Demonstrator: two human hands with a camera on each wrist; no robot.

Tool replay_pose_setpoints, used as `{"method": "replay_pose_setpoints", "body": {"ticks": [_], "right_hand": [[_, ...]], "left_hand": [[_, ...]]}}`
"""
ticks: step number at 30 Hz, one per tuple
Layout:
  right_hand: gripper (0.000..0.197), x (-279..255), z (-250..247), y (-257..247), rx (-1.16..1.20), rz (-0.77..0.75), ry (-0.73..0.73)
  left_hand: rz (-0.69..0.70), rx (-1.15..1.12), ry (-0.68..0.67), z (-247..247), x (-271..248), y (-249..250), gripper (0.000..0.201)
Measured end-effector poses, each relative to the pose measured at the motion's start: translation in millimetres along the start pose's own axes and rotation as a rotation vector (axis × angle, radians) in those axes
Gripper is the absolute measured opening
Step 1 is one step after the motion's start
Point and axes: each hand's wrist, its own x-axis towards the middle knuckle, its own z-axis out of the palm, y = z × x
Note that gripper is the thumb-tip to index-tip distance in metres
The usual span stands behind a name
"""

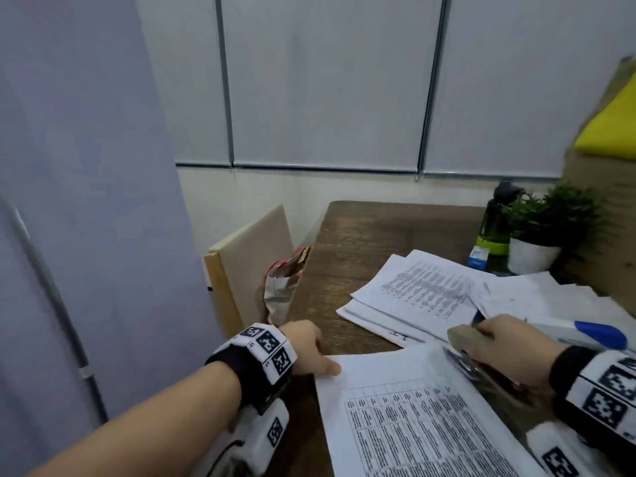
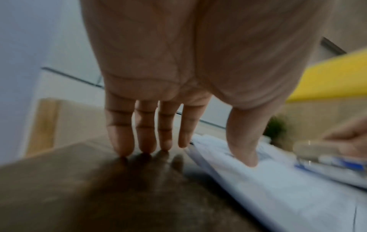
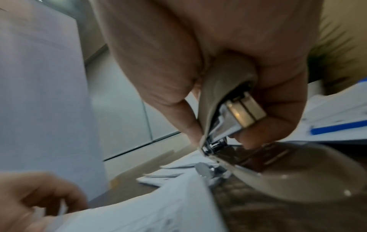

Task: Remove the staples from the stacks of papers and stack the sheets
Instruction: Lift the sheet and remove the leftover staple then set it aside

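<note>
A printed paper stack [image 1: 413, 407] lies on the brown table [image 1: 361, 235] in front of me. My left hand [image 1: 316, 356] is flat with straight fingers. Its fingertips [image 2: 146, 149] touch the table and the thumb presses the stack's left edge [image 2: 278, 188]. My right hand [image 1: 509, 346] grips a beige stapler-like tool [image 1: 464, 339] at the stack's upper right corner. In the right wrist view the right hand [image 3: 222, 139] squeezes the tool [image 3: 218, 87], and its metal tip sits just above the paper corner [image 3: 158, 211]. I cannot make out a staple.
More loose printed sheets [image 1: 423, 287] lie behind the stack. A white and blue object [image 1: 599, 333] lies to the right. At the back right stand a potted plant [image 1: 547, 215], a green bottle [image 1: 495, 222] and a small blue box [image 1: 478, 256]. A crumpled wrapper [image 1: 285, 287] sits off the table's left edge.
</note>
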Motion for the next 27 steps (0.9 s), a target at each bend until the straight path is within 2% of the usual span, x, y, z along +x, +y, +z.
{"method": "replay_pose_setpoints", "body": {"ticks": [3,6,10,12,15,16,19,20,21,23,25,27], "right_hand": [[0.041,14,0,26,-0.059,0.137,-0.014],[0.040,28,-7,49,-0.028,0.171,-0.036],[0.039,61,-48,87,-0.196,0.165,0.146],[0.049,82,-62,108,-0.249,0.192,0.133],[0.070,110,-54,142,-0.384,0.214,0.023],[0.068,114,-48,149,-0.389,0.221,-0.002],[0.017,104,-46,141,-0.396,0.208,0.024],[0.016,99,-52,137,-0.377,0.184,0.055],[0.026,94,-61,133,-0.337,0.194,0.087],[0.027,82,-82,128,-0.116,0.186,0.188],[0.022,71,-100,125,0.267,0.145,0.323],[0.015,56,-111,115,0.639,0.078,0.339]], "left_hand": [[-0.020,0.171,-0.006,9,9,16,0.055],[-0.055,0.206,-0.033,8,15,25,0.045],[-0.055,0.188,-0.053,1,17,43,0.016],[-0.050,0.155,-0.057,-2,18,50,0.020],[-0.038,0.075,-0.123,-5,20,56,0.036],[-0.039,0.084,-0.133,-3,20,58,0.039],[-0.020,0.191,-0.086,2,20,62,0.037],[-0.004,0.195,-0.055,1,21,63,0.036],[0.017,0.175,-0.029,-2,21,64,0.033],[0.062,0.077,0.017,-13,22,66,0.019],[0.097,-0.063,0.081,-26,21,67,0.009],[0.126,-0.256,0.154,-36,17,70,0.011]]}}
